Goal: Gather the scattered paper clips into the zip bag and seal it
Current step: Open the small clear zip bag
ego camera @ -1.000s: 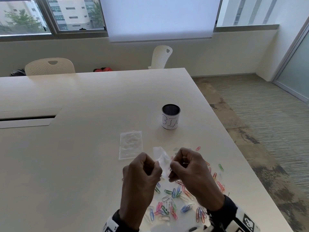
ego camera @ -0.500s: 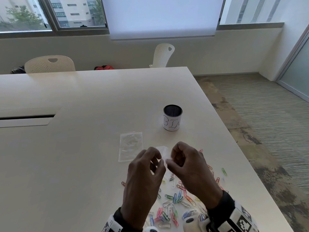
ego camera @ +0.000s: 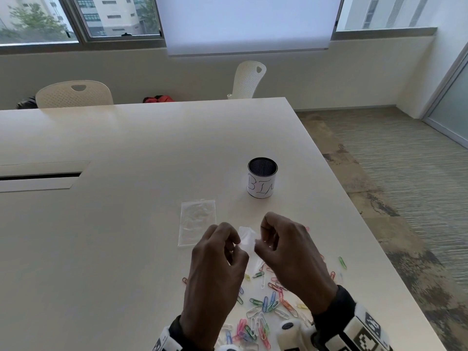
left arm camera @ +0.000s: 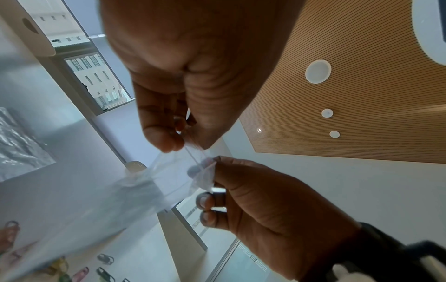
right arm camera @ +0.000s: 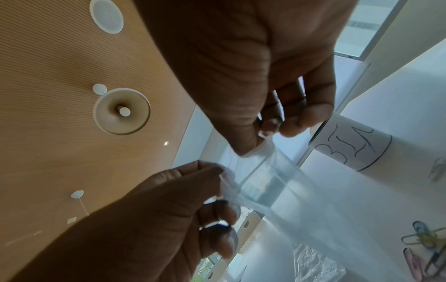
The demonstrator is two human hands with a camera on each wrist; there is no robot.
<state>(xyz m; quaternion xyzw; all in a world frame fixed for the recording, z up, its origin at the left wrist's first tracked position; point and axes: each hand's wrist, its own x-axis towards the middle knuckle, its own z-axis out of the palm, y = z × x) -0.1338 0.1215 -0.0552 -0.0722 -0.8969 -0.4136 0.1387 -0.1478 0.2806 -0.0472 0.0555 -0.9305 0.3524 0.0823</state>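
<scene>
Hands: left hand [ego camera: 215,269] and right hand [ego camera: 291,252] each pinch one lip of the zip bag [ego camera: 247,240], held above the desk [ego camera: 126,224].
Clips [ego camera: 266,305]: scattered near, under the hands.
Advice: peel lips apart evenly, keep mouth up.

Lg white bench [ego camera: 126,153] filled rm centre; two perforated white chairs [ego camera: 73,95] behind; windows [ego camera: 76,19] w/ lowered blind [ego camera: 248,21] gave daylight; striped carpet [ego camera: 405,178] at right; slatted wood ceiling [left arm camera: 350,66].
</scene>
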